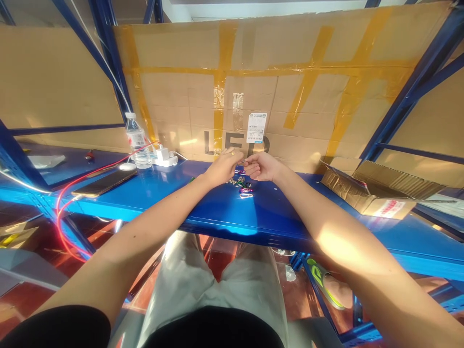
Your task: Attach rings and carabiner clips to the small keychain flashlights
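Note:
Both my hands meet over the middle of a blue metal shelf (217, 208). My left hand (224, 166) is closed in a pinch, with a ring on one finger. My right hand (261, 166) is curled with its fingertips against those of the left. Between the fingertips is something tiny that I cannot make out. Just below the hands lies a small heap of coloured metal clips (243, 186), pink, green and silver, on the shelf surface.
A water bottle (137, 141), a white charger block (165, 156) with a red cable (72, 193) and a phone (104, 183) sit at the left. An open cardboard box (377, 191) lies at the right. A taped cardboard wall (275, 87) stands behind.

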Tool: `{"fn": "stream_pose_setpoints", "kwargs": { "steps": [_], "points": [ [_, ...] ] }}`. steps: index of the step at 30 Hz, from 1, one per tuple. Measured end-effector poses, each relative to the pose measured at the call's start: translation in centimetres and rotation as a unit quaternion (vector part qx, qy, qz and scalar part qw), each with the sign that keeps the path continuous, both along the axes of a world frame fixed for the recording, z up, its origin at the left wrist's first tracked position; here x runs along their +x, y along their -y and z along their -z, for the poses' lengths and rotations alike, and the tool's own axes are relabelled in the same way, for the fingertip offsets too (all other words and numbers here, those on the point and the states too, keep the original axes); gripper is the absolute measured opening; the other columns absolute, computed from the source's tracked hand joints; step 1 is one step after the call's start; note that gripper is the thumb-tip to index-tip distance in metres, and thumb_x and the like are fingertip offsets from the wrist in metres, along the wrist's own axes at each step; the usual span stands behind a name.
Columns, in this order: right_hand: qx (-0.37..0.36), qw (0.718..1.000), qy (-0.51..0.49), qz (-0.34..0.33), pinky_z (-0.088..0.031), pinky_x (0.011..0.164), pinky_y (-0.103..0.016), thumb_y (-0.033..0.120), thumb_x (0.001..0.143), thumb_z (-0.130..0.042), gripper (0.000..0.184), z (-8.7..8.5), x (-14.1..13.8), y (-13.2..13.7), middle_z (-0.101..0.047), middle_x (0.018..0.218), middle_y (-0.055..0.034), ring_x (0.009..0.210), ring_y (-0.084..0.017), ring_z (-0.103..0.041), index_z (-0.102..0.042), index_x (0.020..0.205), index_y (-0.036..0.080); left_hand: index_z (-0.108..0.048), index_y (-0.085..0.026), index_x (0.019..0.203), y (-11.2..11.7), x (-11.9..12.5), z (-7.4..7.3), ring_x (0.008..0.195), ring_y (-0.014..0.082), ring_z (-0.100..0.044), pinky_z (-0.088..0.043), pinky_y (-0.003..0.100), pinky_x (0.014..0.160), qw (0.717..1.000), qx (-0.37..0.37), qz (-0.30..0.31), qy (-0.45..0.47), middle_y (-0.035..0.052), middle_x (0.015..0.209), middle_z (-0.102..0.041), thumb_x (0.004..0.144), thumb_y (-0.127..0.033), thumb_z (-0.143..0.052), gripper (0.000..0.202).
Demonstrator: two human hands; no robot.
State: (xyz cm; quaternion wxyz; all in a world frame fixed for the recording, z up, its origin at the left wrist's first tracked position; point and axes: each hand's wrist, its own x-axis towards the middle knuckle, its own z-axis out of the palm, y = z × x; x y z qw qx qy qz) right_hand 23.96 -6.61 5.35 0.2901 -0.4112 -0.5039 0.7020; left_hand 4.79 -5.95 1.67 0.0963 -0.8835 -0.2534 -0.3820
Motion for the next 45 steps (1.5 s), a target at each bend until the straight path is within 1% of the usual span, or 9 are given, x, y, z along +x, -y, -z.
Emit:
{"fn": "stream_pose_setpoints", "kwargs": {
  "steps": [3, 6, 12, 16, 21, 33, 39, 42, 45],
  "points": [
    [0.142, 0.979, 0.137, 0.045, -0.042, 0.036, -0.023, 0.026, 0.095, -0.052, 0.017, -0.4, -0.1, 0.6, -0.039, 0.047, 0.0034, 0.040, -0.012, -0.042, -0.053, 0.079, 0.019, -0.053, -0.021, 0.090, -0.5, 0.1, 0.2, 0.090, 0.0244, -0.057, -0.046, 0.039, 0.083, 0.997, -0.044, -0.020, 0.061, 0.0082, 0.090, -0.063, 0.093, -0.010, -0.041, 0.016],
    [0.286, 0.910, 0.300, 0.005, -0.046, 0.040, -0.024, 0.021, 0.084, -0.068, 0.013, -0.4, 0.4, 0.8, -0.054, 0.053, -0.0024, 0.047, -0.014, -0.053, -0.060, 0.074, 0.017, -0.054, -0.020, 0.097, -0.8, -0.4, 0.2, 0.088, 0.0240, -0.060, -0.047, 0.038, 0.080, 0.989, -0.093, -0.050, 0.098, 0.0090, 0.095, -0.066, 0.094, -0.013, -0.043, 0.013],
    [0.275, 0.805, 0.484, -0.205, -0.046, 0.040, -0.021, 0.021, 0.065, -0.083, 0.018, 1.1, 1.0, -0.3, -0.066, 0.059, -0.0058, 0.052, -0.014, -0.061, -0.066, 0.065, 0.015, -0.063, -0.019, 0.099, -0.7, -1.4, -0.4, 0.089, 0.0221, -0.063, -0.048, 0.035, 0.080, 0.977, -0.180, -0.059, 0.102, 0.0074, 0.098, -0.071, 0.089, -0.024, -0.053, 0.015],
    [0.287, 0.804, 0.479, -0.205, -0.043, 0.038, -0.020, 0.021, 0.066, -0.080, 0.018, 1.7, 0.6, -0.2, -0.063, 0.053, -0.0035, 0.046, -0.011, -0.058, -0.064, 0.060, 0.016, -0.068, -0.018, 0.081, 0.0, -1.2, -0.4, 0.072, 0.0176, -0.058, -0.041, 0.030, 0.064, 0.948, -0.311, 0.007, -0.071, 0.0024, 0.079, -0.067, 0.078, -0.039, -0.067, 0.021],
    [0.263, 0.800, 0.507, -0.181, -0.050, 0.044, -0.021, 0.023, 0.068, -0.079, 0.018, 1.3, 0.1, 1.0, -0.067, 0.061, -0.0067, 0.054, -0.014, -0.064, -0.065, 0.061, 0.014, -0.069, -0.018, 0.070, 1.0, -0.3, 0.0, 0.061, 0.0152, -0.049, -0.032, 0.030, 0.059, 0.931, -0.327, -0.022, -0.158, -0.0004, 0.064, -0.058, 0.072, -0.043, -0.072, 0.025],
    [0.210, 0.838, 0.463, -0.200, -0.058, 0.051, -0.026, 0.036, 0.068, -0.085, 0.030, 1.5, 1.1, 0.0, -0.068, 0.063, -0.0071, 0.056, -0.016, -0.067, -0.065, 0.069, 0.014, -0.070, -0.018, 0.067, 0.3, 0.2, 0.2, 0.058, 0.0156, -0.048, -0.033, 0.031, 0.057, 0.910, -0.386, -0.047, -0.143, -0.0003, 0.059, -0.058, 0.064, -0.029, -0.076, 0.013],
    [0.179, 0.818, 0.517, -0.179, -0.057, 0.058, -0.027, 0.033, 0.065, -0.088, 0.033, 0.9, 1.0, 0.5, -0.066, 0.067, -0.0044, 0.063, -0.016, -0.066, -0.064, 0.074, 0.013, -0.070, -0.017, 0.069, 0.6, -0.5, -0.4, 0.056, 0.0139, -0.045, -0.031, 0.031, 0.055, 0.907, -0.400, -0.059, -0.117, -0.0002, 0.061, -0.057, 0.063, -0.032, -0.075, 0.017],
    [0.247, 0.804, 0.521, -0.146, -0.054, 0.060, -0.028, 0.028, 0.071, -0.083, 0.022, 0.1, 0.6, 1.2, -0.066, 0.069, -0.0041, 0.064, -0.016, -0.064, -0.067, 0.079, 0.014, -0.069, -0.017, 0.071, 0.5, -1.0, -0.8, 0.057, 0.0125, -0.043, -0.030, 0.030, 0.056, 0.910, -0.403, -0.037, -0.085, -0.0014, 0.061, -0.054, 0.066, -0.031, -0.071, 0.015],
    [0.342, 0.832, 0.430, -0.080, -0.053, 0.063, -0.028, 0.022, 0.079, -0.074, 0.012, -0.4, 0.3, 1.7, -0.071, 0.076, -0.0052, 0.069, -0.017, -0.066, -0.068, 0.088, 0.017, -0.062, -0.017, 0.064, 0.2, -1.2, -0.8, 0.056, 0.0109, -0.038, -0.027, 0.029, 0.055, 0.921, -0.389, -0.006, -0.030, -0.0028, 0.058, -0.047, 0.067, -0.028, -0.067, 0.013]
  ]
}}
